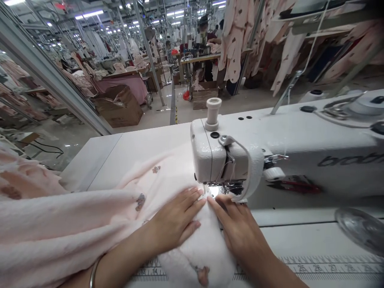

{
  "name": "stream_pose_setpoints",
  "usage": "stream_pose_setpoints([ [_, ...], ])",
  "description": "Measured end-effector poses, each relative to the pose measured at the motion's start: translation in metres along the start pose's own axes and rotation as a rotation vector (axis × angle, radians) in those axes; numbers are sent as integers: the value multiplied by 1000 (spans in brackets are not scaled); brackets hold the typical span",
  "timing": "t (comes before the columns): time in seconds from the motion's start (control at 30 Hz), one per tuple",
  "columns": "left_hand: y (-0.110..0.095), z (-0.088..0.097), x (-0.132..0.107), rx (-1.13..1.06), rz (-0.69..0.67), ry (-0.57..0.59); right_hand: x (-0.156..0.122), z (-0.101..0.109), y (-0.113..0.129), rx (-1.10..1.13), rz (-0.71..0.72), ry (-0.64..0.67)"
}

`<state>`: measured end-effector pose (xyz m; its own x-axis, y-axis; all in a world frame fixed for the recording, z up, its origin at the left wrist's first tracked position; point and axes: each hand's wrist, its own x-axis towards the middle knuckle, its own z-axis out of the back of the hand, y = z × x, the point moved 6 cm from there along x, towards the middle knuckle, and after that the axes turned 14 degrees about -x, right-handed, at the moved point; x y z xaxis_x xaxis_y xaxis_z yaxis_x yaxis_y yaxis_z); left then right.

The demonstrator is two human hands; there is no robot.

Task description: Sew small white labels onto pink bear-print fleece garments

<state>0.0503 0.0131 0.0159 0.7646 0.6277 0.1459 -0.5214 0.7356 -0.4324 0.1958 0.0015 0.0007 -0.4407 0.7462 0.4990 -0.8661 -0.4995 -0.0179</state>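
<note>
My left hand [177, 218] lies flat with fingers stretched out on a fluffy pale pink fabric [90, 220] printed with small brown bears. My right hand [238, 226] rests on the same fabric just right of it, fingers extended toward the presser foot and needle [214, 188] of a white sewing machine [270, 156]. Both sets of fingertips sit close to the lit needle area. The fabric spreads from the needle to the left and down over the table's front edge. A bangle shows on my left wrist.
The white sewing table [126, 152] has a ruler strip [315, 268] along its front. Red snips [295, 186] lie under the machine arm. A clear dish [360, 230] stands at the right. Behind are cardboard boxes [118, 106], hanging pink garments and other workers at machines.
</note>
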Motion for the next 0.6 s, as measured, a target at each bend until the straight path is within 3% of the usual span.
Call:
stream_pose_setpoints([
  [0.6,5,-4,3,14,2,11,-2,-7,-2,29,-18,43],
])
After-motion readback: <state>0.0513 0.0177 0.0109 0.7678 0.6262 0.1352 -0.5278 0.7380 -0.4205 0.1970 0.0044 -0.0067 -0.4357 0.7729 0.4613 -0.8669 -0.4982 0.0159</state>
